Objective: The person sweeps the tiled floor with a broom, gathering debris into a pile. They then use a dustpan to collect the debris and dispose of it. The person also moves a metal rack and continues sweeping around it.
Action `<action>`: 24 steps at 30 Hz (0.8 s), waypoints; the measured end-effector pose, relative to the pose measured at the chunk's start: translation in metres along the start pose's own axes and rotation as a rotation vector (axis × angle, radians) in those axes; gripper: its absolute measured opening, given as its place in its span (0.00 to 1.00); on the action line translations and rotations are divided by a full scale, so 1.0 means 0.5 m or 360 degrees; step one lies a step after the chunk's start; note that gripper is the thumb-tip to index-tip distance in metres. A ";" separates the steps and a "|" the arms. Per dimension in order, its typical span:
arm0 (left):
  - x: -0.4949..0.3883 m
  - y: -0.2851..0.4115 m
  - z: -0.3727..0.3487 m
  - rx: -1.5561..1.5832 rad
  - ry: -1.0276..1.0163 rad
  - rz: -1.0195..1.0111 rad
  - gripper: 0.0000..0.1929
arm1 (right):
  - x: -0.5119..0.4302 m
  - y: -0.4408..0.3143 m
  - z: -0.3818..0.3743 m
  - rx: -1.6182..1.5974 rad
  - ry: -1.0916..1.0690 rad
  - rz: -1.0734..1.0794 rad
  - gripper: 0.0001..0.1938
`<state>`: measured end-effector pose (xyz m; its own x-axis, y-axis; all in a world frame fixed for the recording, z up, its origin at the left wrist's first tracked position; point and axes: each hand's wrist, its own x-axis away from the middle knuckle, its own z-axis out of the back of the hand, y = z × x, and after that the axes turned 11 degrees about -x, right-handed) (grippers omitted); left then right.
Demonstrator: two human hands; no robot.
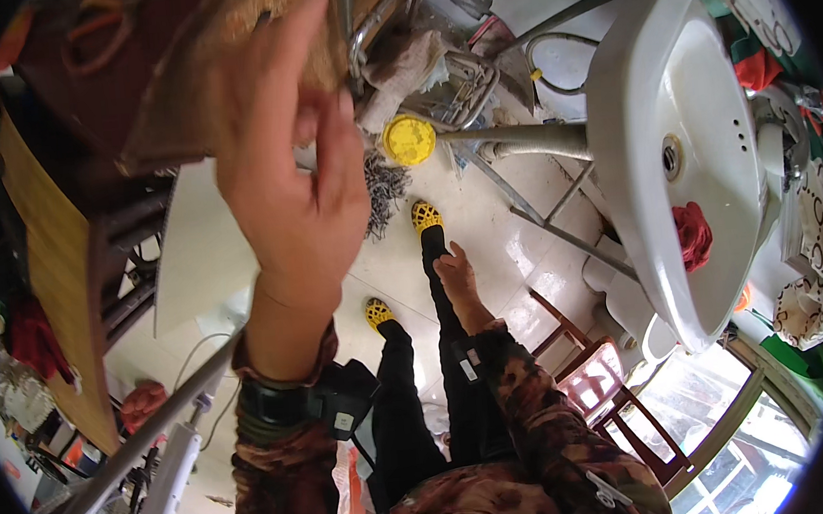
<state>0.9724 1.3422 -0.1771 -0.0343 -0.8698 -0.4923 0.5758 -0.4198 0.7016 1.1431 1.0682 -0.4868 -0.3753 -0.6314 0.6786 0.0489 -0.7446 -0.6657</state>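
My left hand (288, 143) is raised close to the camera, in front of a brown fibrous board or mat (177, 94) at the top. Its fingers are blurred, and whether anything lies between them cannot be seen. Down by my thigh hangs my right hand (457, 275), its fingers loosely apart and nothing in them. Orange-handled scissors (99, 42) rest on a dark red surface at the upper left. A yellow round lid (408, 140) shows beyond my left hand.
At the right stands a white washbasin (628, 135) holding a red cloth (694, 236). A grey mop head (385, 189) lies on the floor near my feet. A wooden chair (595, 380) is at the lower right, a metal pole (148, 434) at the lower left.
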 end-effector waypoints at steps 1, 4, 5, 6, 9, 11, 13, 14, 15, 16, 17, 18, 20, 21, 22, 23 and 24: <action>0.076 -0.020 -0.003 0.0091 -0.0023 0.0234 0.23 | 0.002 0.008 0.012 -0.0087 0.0013 -0.0052 0.36; 0.357 -0.061 -0.043 0.0142 -0.0238 0.0876 0.18 | -0.038 0.004 0.032 -0.0197 0.0043 -0.0030 0.36; 0.456 -0.070 -0.064 0.0395 -0.0203 0.1103 0.17 | -0.068 -0.003 0.030 -0.0231 0.0062 0.0009 0.36; 0.555 -0.079 -0.083 0.0441 -0.0279 0.1354 0.17 | -0.110 -0.014 0.027 -0.0286 0.0011 -0.0068 0.37; 0.831 -0.088 -0.128 0.0818 -0.0444 0.1869 0.18 | -0.274 -0.027 0.000 -0.0457 -0.0160 -0.0181 0.36; 0.978 -0.079 -0.155 0.0838 -0.0625 0.2068 0.19 | -0.378 -0.018 -0.034 -0.0481 -0.0160 -0.0127 0.37; 1.078 -0.076 -0.182 0.0808 -0.0783 0.2077 0.20 | -0.479 -0.013 -0.065 -0.0560 -0.0131 -0.0092 0.39; 1.110 -0.079 -0.197 0.0784 -0.0830 0.2103 0.20 | -0.519 -0.012 -0.075 -0.0637 -0.0156 -0.0120 0.39; 1.131 -0.077 -0.212 0.0824 -0.0772 0.2115 0.20 | -0.546 -0.005 -0.083 -0.0732 -0.0150 -0.0117 0.39; 1.143 -0.075 -0.228 0.0776 -0.0745 0.2195 0.20 | -0.573 -0.007 -0.084 -0.0684 -0.0263 -0.0153 0.40; 1.147 -0.069 -0.240 0.0746 -0.0715 0.2294 0.20 | -0.588 -0.006 -0.087 -0.0652 -0.0301 -0.0184 0.43; 1.144 -0.063 -0.253 0.0743 -0.0767 0.2328 0.21 | -0.592 -0.003 -0.085 -0.0663 -0.0374 -0.0176 0.43; 1.130 -0.056 -0.272 0.0810 -0.0744 0.2274 0.20 | -0.588 -0.001 -0.079 -0.0662 -0.0464 -0.0160 0.45; 1.121 -0.054 -0.278 0.0844 -0.0740 0.2298 0.19 | -0.583 -0.003 -0.076 -0.0662 -0.0510 -0.0137 0.47; 1.113 -0.056 -0.283 0.0786 -0.0792 0.2248 0.19 | -0.575 -0.002 -0.076 -0.0608 -0.0497 -0.0132 0.46; 1.106 -0.059 -0.286 0.0785 -0.0791 0.2231 0.20 | -0.569 -0.004 -0.077 -0.0575 -0.0493 -0.0169 0.46; 1.102 -0.062 -0.287 0.0770 -0.0795 0.2222 0.20 | -0.564 -0.004 -0.080 -0.0529 -0.0455 -0.0172 0.46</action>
<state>1.0530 0.9134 -0.5440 -0.0306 -0.5813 0.8131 0.0772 0.8097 0.5818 1.2119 1.2565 -0.6894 -0.0886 -0.6234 0.7769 -0.2940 -0.7288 -0.6183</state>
